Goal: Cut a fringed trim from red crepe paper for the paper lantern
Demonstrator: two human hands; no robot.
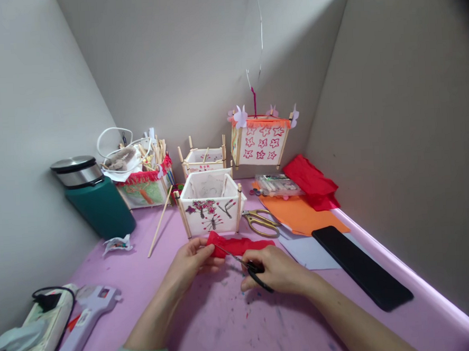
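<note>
Left hand (192,258) pinching red paper strip (239,245), right hand (278,271) gripping black scissors (246,265), blades at the strip, white lantern frame (210,203) just behind.

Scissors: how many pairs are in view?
2. Black-handled scissors in the right hand, cutting the red paper strip that the left hand holds; gold scissors lying on the table.
</note>
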